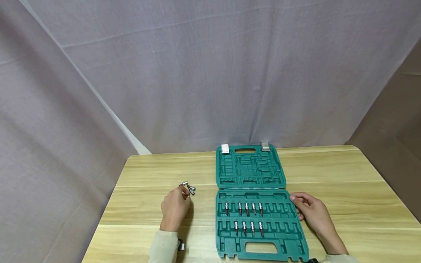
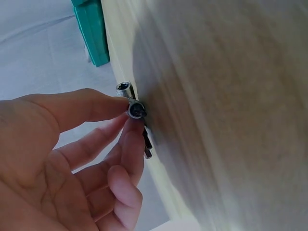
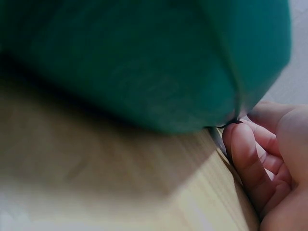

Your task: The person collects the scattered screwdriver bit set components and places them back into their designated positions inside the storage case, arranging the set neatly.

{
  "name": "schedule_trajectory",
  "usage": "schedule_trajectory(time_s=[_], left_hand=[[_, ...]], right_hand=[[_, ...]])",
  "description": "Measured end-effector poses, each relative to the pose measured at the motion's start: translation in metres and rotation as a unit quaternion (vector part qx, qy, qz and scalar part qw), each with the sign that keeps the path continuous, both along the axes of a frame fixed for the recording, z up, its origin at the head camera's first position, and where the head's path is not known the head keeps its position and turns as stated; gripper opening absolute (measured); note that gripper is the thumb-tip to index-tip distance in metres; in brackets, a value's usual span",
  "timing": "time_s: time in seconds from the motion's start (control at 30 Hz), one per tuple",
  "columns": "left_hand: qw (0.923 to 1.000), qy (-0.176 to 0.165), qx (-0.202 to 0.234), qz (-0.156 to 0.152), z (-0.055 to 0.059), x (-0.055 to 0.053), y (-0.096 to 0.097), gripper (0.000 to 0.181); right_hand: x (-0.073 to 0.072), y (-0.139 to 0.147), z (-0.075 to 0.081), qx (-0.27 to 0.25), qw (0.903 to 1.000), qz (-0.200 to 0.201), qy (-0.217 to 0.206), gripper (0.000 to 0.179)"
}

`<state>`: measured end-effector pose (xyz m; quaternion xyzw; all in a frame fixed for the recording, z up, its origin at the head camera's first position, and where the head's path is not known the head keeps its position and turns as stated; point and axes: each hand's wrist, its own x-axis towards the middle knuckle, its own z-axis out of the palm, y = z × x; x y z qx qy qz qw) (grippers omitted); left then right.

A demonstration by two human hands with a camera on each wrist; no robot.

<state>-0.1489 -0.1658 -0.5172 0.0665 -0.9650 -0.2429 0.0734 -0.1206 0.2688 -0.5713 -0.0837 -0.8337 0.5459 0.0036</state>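
Observation:
In the left wrist view, the thumb and index finger of my left hand [image 2: 91, 149] pinch a silver-collared bit socket [image 2: 136, 110] close over the wooden table. Loose bit sockets [image 1: 191, 187] lie just past the fingertips in the head view, partly behind the hand. To the right lies a green tool case [image 1: 276, 245], opened flat. Several bit sockets [image 1: 247, 209] sit upright in two rows of slots in its near half. My right hand [image 1: 314, 215] grips the case's right edge near the hinge, thumb at the rim and other fingers curled beside it.
The case's far half [image 1: 277, 164], with moulded recesses and two metal latches [image 1: 225, 148], reaches the table's back edge. A grey cloth [image 1: 204, 80] hangs behind the wooden table [image 1: 138, 204].

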Motion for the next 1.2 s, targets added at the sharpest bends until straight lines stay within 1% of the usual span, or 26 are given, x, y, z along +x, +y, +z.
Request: schedule_trajectory(time_s=[0.33, 0.57, 0.77, 0.87, 0.97, 1.07, 1.2], left_hand=[[0.9998, 0.003, -0.019, -0.009, -0.0026, 0.0028, 0.0001, 0.004], [0.9999, -0.002, -0.014, -0.006, -0.0033, 0.004, 0.0009, 0.009], [1.0, 0.001, 0.001, -0.006, -0.0009, 0.006, 0.0017, 0.005], [0.9996, -0.001, 0.024, -0.012, 0.0003, 0.0064, 0.0015, 0.003], [0.9975, -0.012, 0.066, -0.023, 0.0008, 0.0068, 0.0009, 0.003], [0.9928, -0.022, 0.111, -0.037, 0.0008, 0.007, 0.0004, 0.005], [0.9868, -0.025, 0.151, -0.054, 0.0013, 0.0065, 0.0001, 0.007]], right_hand=[[0.0002, 0.0002, -0.0013, -0.007, 1.0, 0.0, 0.005, 0.045], [0.0003, 0.0, -0.0004, -0.004, 1.0, -0.002, -0.001, 0.046], [0.0009, 0.0001, -0.0001, 0.01, 0.9999, 0.0, -0.009, 0.048], [0.001, 0.0001, -0.0002, 0.012, 0.9999, 0.0, -0.011, 0.049], [0.0008, -0.0001, -0.0001, 0.011, 0.9999, 0.001, -0.011, 0.049], [0.0008, -0.0005, 0.0001, 0.01, 0.9999, 0.0, -0.009, 0.049], [0.0004, -0.0004, 0.0009, 0.009, 0.9999, -0.003, -0.008, 0.048]])
